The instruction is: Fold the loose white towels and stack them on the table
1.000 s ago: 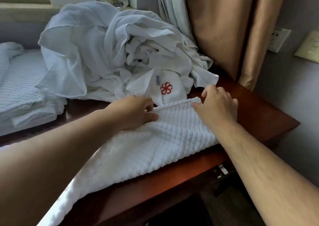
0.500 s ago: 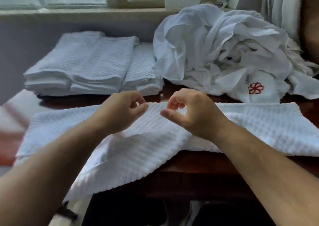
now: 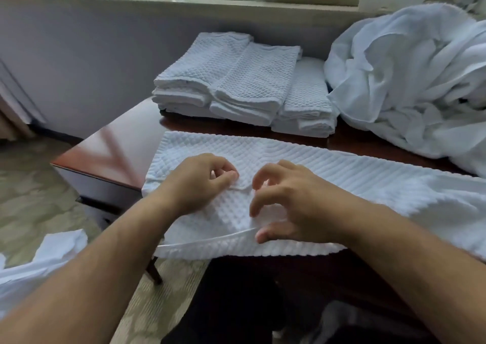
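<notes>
Grey wall and a window sill run behind a dark red-brown wooden desk (image 3: 115, 143), whose left corner juts out over a patterned floor. A crumpled white cloth (image 3: 57, 246) shows at the lower left.

A long white waffle-weave towel (image 3: 342, 170) lies flat along the desk's near side, its hem reaching just over the front edge. The left hand (image 3: 197, 183) rests on it towards the left end, thumb and forefinger closed together on a small ridge of cloth. Just beside it the right hand (image 3: 297, 207) arches over the towel, its fingers (image 3: 256, 201) curled and spread apart, thumb by the near hem. Whether it has hold of the cloth I cannot tell.

Behind the hands a stack of folded white waffle towels (image 3: 236, 80) sits by the wall. A heap of loose white towels (image 3: 407, 80) fills the right.

The step looks like taking hold for a fold. It would go best if both hands pinch the same layer at matching spots. The cloth should lift only slightly, and the edges should meet squarely before the crease is pressed flat. The right-hand length needs watching, since it lies close to the loose heap and could snag there.
</notes>
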The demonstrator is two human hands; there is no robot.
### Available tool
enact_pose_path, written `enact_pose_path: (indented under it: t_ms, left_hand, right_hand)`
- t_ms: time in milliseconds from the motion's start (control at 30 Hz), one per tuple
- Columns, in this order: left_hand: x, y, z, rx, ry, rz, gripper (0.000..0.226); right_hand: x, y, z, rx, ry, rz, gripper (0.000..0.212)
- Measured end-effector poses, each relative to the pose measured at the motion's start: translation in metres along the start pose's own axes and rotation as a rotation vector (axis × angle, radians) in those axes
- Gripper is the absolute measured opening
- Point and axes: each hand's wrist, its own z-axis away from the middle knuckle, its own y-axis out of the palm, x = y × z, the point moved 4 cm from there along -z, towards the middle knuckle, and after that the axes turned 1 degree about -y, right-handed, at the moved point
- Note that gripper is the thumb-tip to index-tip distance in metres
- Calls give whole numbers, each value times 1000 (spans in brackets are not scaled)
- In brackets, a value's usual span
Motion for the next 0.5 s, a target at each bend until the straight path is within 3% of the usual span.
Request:
enact_pose_path:
  t_ms: [200,433,500]
  left_hand:
    - [6,6,0,-46,166,-140,11]
    - [11,3,-4,-21,174,-78,11]
    - [12,1,-5,12,161,-44,11]
  right_hand:
    - [11,22,-9,49,1,107,58]
    - [13,23,-10,-36,-53,53,13]
    - [15,22,-13,-37,-74,71,10]
